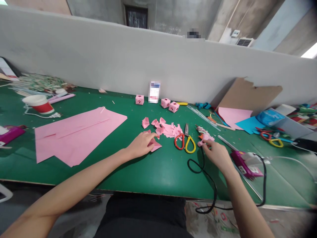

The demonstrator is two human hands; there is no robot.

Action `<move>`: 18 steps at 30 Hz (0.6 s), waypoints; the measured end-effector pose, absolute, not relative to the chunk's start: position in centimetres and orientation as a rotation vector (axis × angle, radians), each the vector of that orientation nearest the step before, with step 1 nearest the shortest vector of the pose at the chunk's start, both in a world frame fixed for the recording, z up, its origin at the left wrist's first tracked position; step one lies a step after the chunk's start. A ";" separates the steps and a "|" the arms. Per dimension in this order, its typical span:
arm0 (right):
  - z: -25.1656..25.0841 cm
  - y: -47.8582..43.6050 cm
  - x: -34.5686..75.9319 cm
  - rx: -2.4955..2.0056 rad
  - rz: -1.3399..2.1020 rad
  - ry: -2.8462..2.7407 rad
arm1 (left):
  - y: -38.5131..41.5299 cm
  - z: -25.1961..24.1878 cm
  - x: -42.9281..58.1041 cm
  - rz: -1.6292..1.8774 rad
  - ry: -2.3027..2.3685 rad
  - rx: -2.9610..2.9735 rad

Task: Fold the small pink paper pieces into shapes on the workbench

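Observation:
On the green table, my left hand (140,144) curls its fingers over a folded pink paper piece (156,145). More folded pink pieces (145,122) and a heap of pink paper scraps (170,130) lie just beyond it. My right hand (216,152) has its fingers closed on what looks like a small pink-and-white glue gun (207,136) with a black cord (215,188); the fingers partly hide it. Between my hands rest open scissors (186,132) with one red and one yellow handle loop. Three pink paper cubes (139,99) with cut-out openings stand farther back.
A large pink sheet (74,135) covers part of the left side, near a paper cup (39,104). To the right are a purple power strip (245,165), clear sticks (204,117), cardboard (244,96) and second scissors (271,138). A pale partition (99,59) bounds the back.

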State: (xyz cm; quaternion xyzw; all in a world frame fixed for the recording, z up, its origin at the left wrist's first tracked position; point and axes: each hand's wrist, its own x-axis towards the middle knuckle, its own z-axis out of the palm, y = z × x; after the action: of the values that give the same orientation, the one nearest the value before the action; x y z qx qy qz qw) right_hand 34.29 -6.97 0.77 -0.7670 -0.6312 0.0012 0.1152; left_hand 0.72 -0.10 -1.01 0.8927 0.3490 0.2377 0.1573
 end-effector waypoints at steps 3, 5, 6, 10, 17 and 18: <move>1.9 -6.2 31.3 -2.087 0.099 -1.812 | -0.2 -1.0 1.0 0.811 1.013 2.473; 2.6 -5.5 28.5 -1.902 0.246 -1.849 | -0.4 -1.1 1.1 0.915 1.042 2.446; 2.8 -5.0 27.1 -1.814 0.324 -1.868 | -0.5 -1.2 1.2 0.955 1.045 2.441; 2.3 -2.9 22.5 -1.569 0.606 -1.874 | -0.7 -1.7 1.3 1.067 0.956 2.415; -1.0 -0.7 21.0 -1.270 0.859 -1.693 | 0.1 -2.2 1.2 1.178 0.957 2.154; -1.2 -0.7 21.0 -1.255 0.858 -1.665 | 0.2 -2.1 1.1 1.170 0.979 2.112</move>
State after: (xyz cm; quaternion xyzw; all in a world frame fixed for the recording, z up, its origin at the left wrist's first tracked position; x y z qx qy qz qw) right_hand 21.02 -0.71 -1.19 -0.5030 -0.6669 0.3436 0.4292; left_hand 1.11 0.18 -2.12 0.7817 0.3623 0.4332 0.2649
